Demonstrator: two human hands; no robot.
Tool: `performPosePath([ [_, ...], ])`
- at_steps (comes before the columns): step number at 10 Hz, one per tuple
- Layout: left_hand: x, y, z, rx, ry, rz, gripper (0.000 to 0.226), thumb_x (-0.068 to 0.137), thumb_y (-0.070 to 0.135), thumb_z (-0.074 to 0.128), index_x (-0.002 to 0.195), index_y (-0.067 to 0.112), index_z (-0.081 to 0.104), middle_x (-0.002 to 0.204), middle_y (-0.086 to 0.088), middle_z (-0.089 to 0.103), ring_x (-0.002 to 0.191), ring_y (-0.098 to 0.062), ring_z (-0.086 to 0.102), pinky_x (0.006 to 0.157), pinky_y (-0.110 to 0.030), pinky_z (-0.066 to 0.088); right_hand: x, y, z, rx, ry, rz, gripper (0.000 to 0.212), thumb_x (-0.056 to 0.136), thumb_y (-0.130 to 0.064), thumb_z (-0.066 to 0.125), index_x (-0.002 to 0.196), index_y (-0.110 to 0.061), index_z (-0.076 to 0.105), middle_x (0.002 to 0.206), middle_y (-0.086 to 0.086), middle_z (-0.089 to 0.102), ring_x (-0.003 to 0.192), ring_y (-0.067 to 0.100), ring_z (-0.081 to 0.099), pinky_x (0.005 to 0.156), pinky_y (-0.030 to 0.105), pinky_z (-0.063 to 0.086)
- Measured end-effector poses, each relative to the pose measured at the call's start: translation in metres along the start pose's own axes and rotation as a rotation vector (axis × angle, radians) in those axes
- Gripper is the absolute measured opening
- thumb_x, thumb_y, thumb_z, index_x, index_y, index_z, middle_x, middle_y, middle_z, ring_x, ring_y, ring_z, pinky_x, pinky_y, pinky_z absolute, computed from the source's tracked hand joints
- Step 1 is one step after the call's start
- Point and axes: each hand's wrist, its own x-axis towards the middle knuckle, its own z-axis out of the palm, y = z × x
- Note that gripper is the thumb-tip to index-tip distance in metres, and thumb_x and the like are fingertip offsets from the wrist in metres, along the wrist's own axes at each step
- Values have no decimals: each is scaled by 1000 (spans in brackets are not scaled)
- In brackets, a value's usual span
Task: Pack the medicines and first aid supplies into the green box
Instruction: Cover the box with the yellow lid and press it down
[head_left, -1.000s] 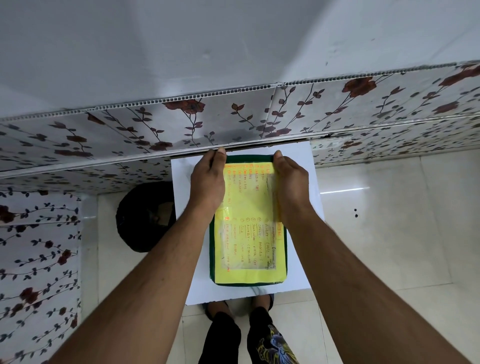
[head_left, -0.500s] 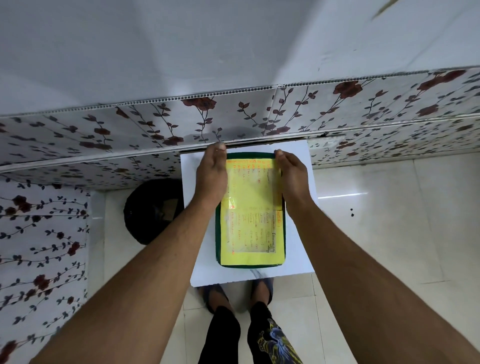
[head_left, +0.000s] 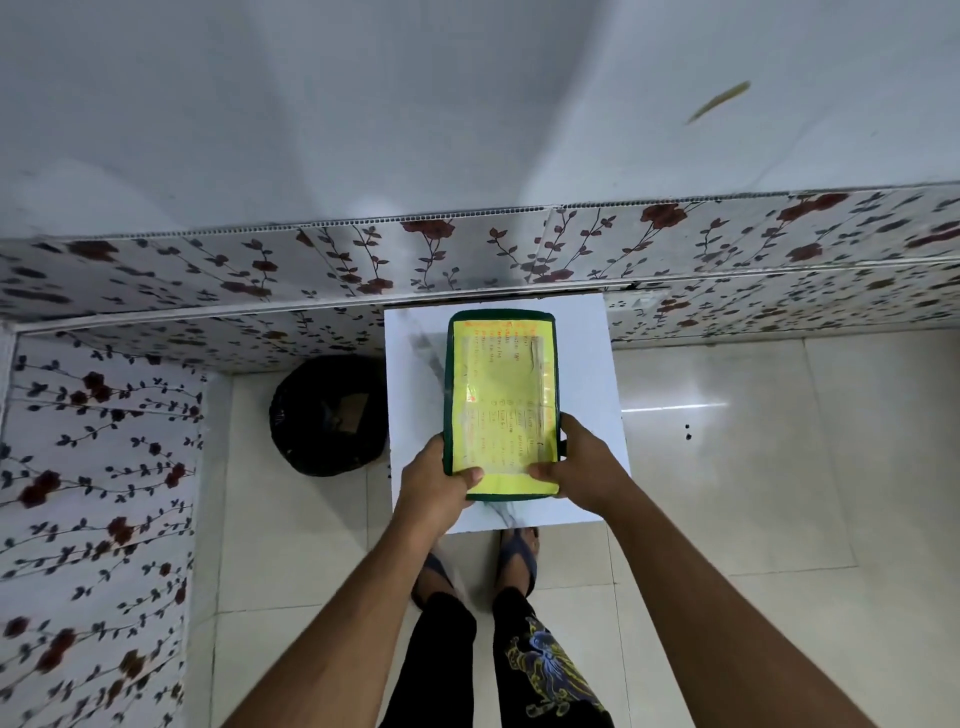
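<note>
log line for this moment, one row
phase: grasp | left hand: grip on near-left corner | right hand: grip on near-right corner | object: closed green box with yellow label | on: white table

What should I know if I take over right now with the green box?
Left hand: grips the near left corner of the green box, thumb on its yellow label.
Right hand: grips the near right corner the same way.
The box lies flat on the small white table, lid shut.
No medicines or supplies are in sight; I cannot tell if they are packed.
Left to do: open it and check.
</note>
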Motion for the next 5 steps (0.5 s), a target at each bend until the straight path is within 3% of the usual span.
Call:
performPosePath([
  [3,-10,-4,6,-71,-62,4,51,91,4,63,137,21,48,122,-4,60,108,-27,60,85,-38,58,-3,0,-10,-29,-53,52,69,83,-13,72,141,-20,35,126,9,57,110,32,59,79,47,60],
  [5,-8,-8,7,-49,-84,-28,55,90,7,64,139,25,45,134,-10,58,112,-30,60,87,-46,57,-9,-1,-10,-15,-66,47,77,82,-16,74,145,-21,31,129,11,57,110,33,59,84,50,58],
])
